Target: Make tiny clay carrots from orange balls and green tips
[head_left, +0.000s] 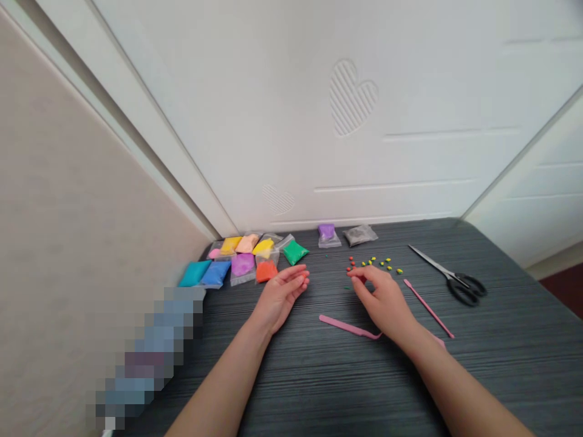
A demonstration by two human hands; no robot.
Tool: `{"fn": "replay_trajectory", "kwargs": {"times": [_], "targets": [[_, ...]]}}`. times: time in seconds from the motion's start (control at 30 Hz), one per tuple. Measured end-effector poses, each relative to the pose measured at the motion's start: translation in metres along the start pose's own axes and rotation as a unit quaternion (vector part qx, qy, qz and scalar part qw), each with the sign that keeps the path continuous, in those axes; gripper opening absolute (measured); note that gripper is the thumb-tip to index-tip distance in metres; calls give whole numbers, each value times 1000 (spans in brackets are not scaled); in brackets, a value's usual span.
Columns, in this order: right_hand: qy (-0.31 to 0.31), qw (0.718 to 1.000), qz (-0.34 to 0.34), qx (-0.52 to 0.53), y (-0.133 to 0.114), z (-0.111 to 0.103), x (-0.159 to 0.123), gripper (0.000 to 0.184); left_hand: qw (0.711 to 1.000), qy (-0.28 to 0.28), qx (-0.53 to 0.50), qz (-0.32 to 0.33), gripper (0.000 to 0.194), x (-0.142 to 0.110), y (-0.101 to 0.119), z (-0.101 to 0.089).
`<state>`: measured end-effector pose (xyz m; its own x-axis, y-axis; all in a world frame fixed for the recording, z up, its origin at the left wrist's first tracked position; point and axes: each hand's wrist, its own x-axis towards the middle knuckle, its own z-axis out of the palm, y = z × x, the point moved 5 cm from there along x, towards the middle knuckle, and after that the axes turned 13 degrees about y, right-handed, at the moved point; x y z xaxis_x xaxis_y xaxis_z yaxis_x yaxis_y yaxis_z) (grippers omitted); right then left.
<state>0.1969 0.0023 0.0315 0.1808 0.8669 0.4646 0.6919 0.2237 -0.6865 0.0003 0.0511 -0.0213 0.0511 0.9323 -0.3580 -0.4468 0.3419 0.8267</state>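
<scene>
Dark surface [319,382] against a white panel [255,103]. Left hand [279,298]: small orange piece [305,276] pinched at the tips of the fingers. Right hand [381,297]: fingers narrow, just beside tiny orange pellets [352,263]; whether gripping anything, unclear.

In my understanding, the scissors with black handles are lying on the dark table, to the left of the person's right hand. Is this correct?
Not quite: the scissors lie to the right of the right hand, not to its left, as the head view shows. The rest stands: they have black handles and lie on the dark table.
</scene>
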Motion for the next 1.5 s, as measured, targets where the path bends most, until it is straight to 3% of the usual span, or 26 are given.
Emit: {"fn": "replay_trajectory", "kwargs": {"times": [0.27,0.43,0.57,0.77,0.97,1.1,1.2,1.3,1.4,1.5], "targets": [[14,1000,0,20,1,-1,3,17,1000,-16,12,17,15,0,2,4],[33,999,6,36,5,-2,5,18,999,-36,-6,-5,24,-6,-3,26],[59,997,8,48,6,-5,6,18,994,-51,-89,-35,31,-11,-4,47],[75,995,2,66,4,-9,7,19,971,-18,-230,-70,14,-7,-9,61],[91,992,-4,87,2,-12,7,21,954,-28,-292,-64,42,-22,-3,74],[118,989,-5,93,-1,-16,8,23,933,-70,-346,-65,41,-35,3,78],[138,986,-7,96,0,-17,7,23,919,-64,-383,-69,32,-40,3,76],[159,982,-13,99,3,-19,6,25,910,-66,-402,-70,37,-48,4,76],[182,978,-26,102,-7,-25,3,28,908,-84,-404,-70,42,-59,3,79],[185,975,-60,108,-39,-30,-3,35,915,-94,-386,-76,43,-70,-3,82]]}}
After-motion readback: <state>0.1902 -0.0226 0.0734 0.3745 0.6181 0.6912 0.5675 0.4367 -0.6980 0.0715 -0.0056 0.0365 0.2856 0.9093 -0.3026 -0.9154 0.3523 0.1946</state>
